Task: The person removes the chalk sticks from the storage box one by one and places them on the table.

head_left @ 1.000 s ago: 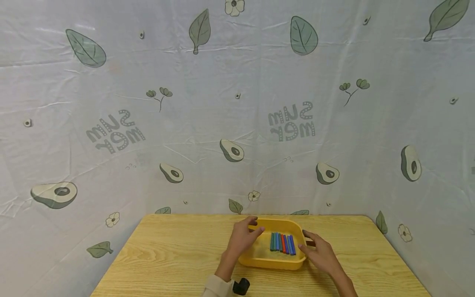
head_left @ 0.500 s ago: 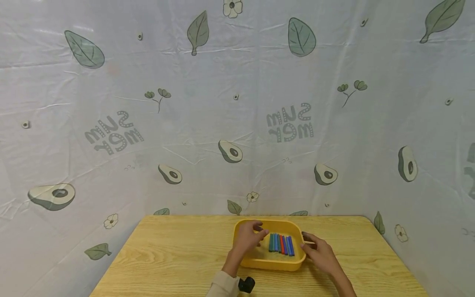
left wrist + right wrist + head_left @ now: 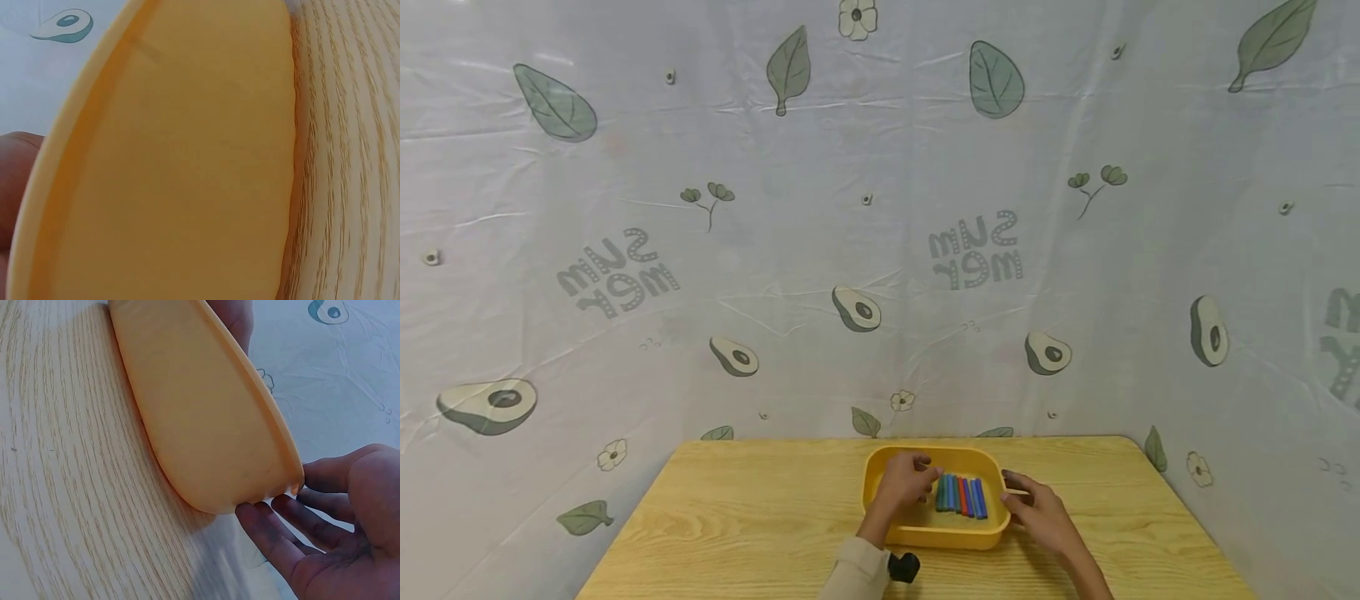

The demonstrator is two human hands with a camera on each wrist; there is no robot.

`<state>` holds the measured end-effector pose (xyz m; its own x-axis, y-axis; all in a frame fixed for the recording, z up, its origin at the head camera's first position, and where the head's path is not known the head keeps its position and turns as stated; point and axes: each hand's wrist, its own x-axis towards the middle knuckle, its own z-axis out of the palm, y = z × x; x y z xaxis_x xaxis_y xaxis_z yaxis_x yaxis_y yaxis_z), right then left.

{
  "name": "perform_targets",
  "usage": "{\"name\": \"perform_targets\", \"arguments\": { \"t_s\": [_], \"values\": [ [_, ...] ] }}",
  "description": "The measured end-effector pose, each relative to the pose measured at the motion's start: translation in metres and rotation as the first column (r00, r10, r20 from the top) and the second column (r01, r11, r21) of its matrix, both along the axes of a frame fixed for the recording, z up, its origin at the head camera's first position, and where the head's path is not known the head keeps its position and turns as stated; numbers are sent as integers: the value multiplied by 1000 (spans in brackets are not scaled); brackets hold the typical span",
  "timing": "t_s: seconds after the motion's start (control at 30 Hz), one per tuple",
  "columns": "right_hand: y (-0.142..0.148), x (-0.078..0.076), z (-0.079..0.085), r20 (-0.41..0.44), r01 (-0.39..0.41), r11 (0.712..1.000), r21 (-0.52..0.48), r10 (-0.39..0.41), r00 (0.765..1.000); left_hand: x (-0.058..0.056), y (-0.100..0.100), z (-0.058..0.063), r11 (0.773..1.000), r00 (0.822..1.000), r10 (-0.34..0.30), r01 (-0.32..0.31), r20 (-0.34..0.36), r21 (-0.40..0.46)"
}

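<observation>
A yellow plastic tray [image 3: 932, 537] stands on the table, with a row of thin coloured sticks [image 3: 961, 497], green, blue, red and purple, lying side by side in it. My left hand [image 3: 904, 482] is over the tray's left part, its fingers loosely bent just left of the sticks. Nothing shows between those fingers. In the left wrist view the tray wall [image 3: 181, 156] hides most of this hand. My right hand [image 3: 1037, 510] holds the tray's right end. The right wrist view has its thumb at the rim and other fingertips [image 3: 247, 509] against the outer wall.
The wood-grain table [image 3: 760, 517] spreads out on both sides of the tray. A pale printed sheet [image 3: 797, 250] with leaves and avocados hangs behind and beside it. A black device [image 3: 904, 567] sits at the left wrist, by a beige sleeve [image 3: 857, 567].
My left hand has moved right, from the tray's left rim to inside it near the sticks. The right hand stays at the right end. The whole view has shifted slightly.
</observation>
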<state>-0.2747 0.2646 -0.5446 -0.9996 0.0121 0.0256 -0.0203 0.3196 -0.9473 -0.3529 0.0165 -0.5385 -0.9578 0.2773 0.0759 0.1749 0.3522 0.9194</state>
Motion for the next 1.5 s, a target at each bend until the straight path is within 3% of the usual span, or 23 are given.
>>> {"name": "perform_targets", "arguments": {
  "t_s": [0.5,0.77,1.0,1.4,1.5],
  "values": [
    [-2,4,-1,9,-46,999,-27,46,999,-10,10,-12,990,1000,27,-27,1,-141],
    [-2,4,-2,6,-37,999,-23,37,999,-10,19,-13,943,988,125,-148,-96,-299],
    [-1,4,-1,0,-20,1000,-19,20,1000,-9,21,-7,935,982,184,-188,-41,-300],
    [2,1,-1,-3,-31,999,-13,31,1000,-11,21,-5,934,983,182,-183,-33,-306],
    [3,1,0,0,-31,999,-11,31,1000,-13,20,-6,947,985,175,-170,-6,-274]
  ]
}}
